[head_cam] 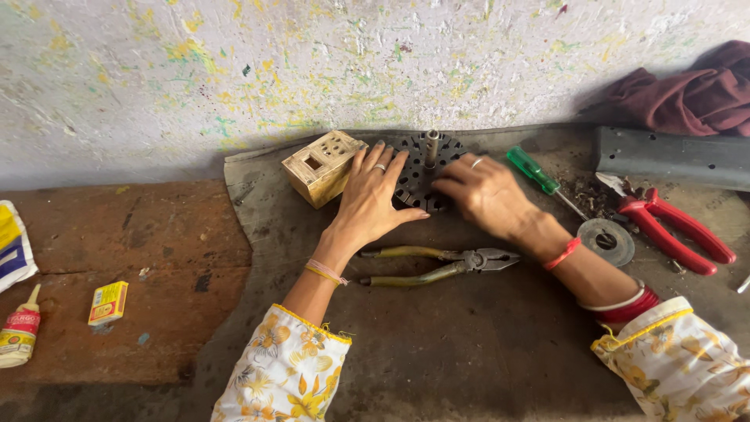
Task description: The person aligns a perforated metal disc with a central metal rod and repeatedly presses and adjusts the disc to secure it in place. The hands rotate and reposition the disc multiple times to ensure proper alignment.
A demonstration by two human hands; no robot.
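Rotor (422,176), dark and slotted with an upright shaft, is set on the grey mat (469,344) near the wall, between both hands. Left hand (371,199) is laid flat on its left edge, fingers spread, nothing gripped. Right hand (484,191) is rested on its right edge, fingers curled against the rim; a pinch cannot be told. Wooden box (322,166) is seen just left of the rotor. Pliers (437,264) are laid below the hands. Green screwdriver (535,172), washer (606,241) and red cutters (676,230) are placed to the right.

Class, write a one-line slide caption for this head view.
Two hands rest on a dark slotted metal disc; pliers lie below.
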